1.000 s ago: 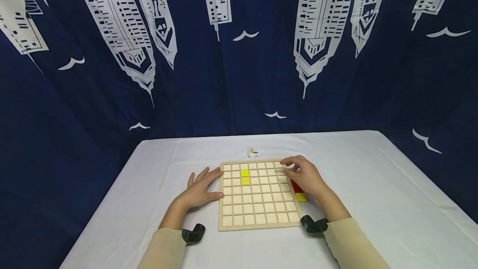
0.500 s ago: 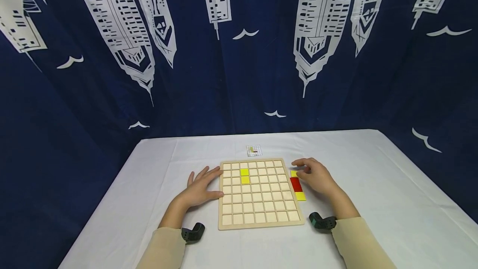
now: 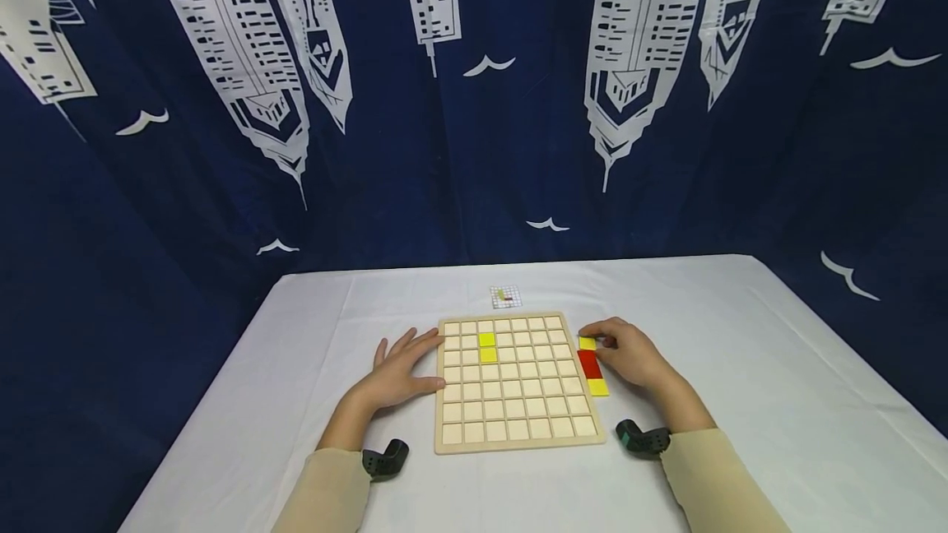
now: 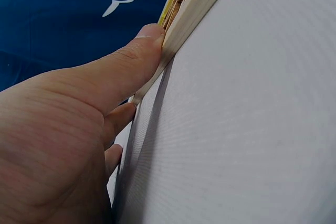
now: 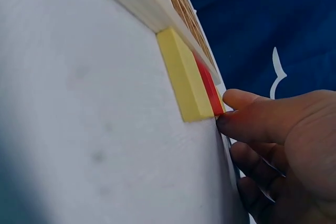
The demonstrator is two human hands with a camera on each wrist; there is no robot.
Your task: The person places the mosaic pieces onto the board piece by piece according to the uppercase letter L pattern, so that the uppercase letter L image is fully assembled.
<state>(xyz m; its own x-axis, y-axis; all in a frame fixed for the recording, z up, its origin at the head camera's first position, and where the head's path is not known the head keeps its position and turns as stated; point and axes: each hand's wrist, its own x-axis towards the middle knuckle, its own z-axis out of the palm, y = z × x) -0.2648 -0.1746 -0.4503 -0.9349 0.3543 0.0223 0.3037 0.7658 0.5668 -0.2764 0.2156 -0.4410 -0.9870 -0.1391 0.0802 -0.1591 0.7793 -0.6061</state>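
My left hand (image 3: 398,373) rests against the left edge of the wooden grid board (image 3: 518,447), fingers spread and fairly straight. Its thumb touches the board's rim in the left wrist view. Two yellow squares (image 3: 487,348) sit one below the other in the board's upper cells. Beside the board's right edge lies a row of blocks: a far yellow block (image 3: 587,343), a red piece (image 3: 589,364) and a near yellow block (image 3: 597,387). My right hand (image 3: 633,356) pinches the far yellow block between thumb and forefinger; the right wrist view mostly hides that block behind the fingertips.
A small printed card (image 3: 506,297) with a coloured grid pattern lies beyond the board. White cloth (image 3: 741,336) covers the table. A dark blue curtain (image 3: 474,171) with white building prints hangs behind it.
My right hand has moved from the board's upper right corner out to the row of blocks and closed its fingertips on the far yellow one. The left hand has stayed put.
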